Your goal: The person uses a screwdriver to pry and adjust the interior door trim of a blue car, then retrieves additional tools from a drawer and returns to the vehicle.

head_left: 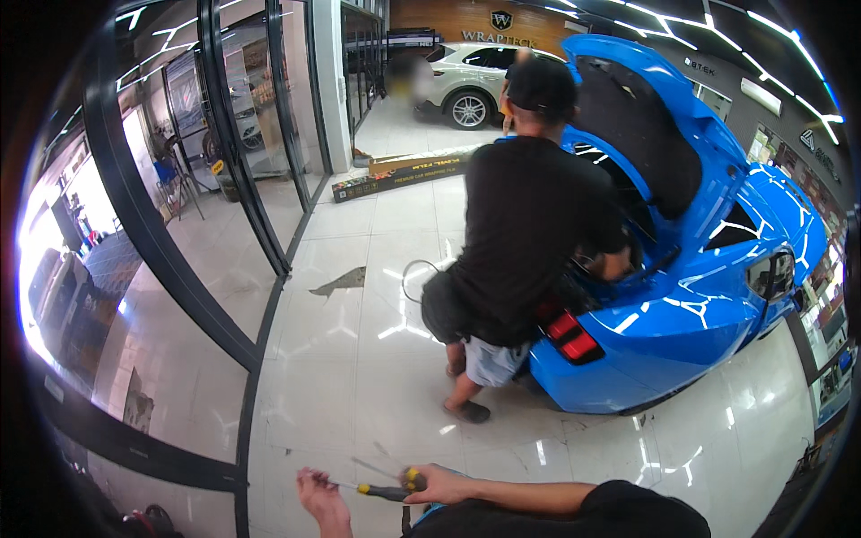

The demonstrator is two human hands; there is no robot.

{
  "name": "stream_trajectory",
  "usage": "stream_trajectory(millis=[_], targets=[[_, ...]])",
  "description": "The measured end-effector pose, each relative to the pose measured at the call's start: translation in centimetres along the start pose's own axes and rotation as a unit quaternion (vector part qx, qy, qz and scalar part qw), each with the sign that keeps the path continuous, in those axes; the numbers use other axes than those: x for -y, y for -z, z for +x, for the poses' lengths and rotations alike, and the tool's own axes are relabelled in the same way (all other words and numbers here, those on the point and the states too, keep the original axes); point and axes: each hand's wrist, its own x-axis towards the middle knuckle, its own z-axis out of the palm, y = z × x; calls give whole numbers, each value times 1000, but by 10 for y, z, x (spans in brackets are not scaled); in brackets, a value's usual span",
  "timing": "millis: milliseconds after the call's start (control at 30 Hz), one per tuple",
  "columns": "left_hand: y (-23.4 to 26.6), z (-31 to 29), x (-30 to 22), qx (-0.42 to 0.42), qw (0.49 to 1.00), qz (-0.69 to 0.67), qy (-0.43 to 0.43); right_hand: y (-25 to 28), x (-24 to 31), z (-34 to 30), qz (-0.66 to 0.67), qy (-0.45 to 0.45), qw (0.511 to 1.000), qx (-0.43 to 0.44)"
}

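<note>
At the lower edge, my right hand [444, 485] is closed around two screwdrivers. One screwdriver [384, 491] has a black handle with a yellow end, and its shaft points left toward my other hand. The second screwdriver [414, 480] shows a yellow and black handle, with a blurred shaft slanting up and left. My left hand [325, 504] is raised just left of the first shaft's tip, palm up with curled fingers. Something small and dark seems to lie at its fingertips, too small to name. Whether the tip touches that hand, I cannot tell.
Ahead, a person in black [529, 224] leans into the open rear of a blue car [664, 332], its lid [646, 125] raised. Glass doors [260, 206] with dark frames line the left. Farther back are a long box [395, 184] and a white car [471, 85].
</note>
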Motion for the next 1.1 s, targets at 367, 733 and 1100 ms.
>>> stream_trajectory(millis=[367,733,1100], targets=[[-264,374,4,85,989,-25,118,231,68,322,73,18,993,-88],[-423,728,-10,142,981,-56,119,437,165,668,69,53,993,-82],[-846,997,115,297,928,66,214,710,186,847,98,18,931,-352]])
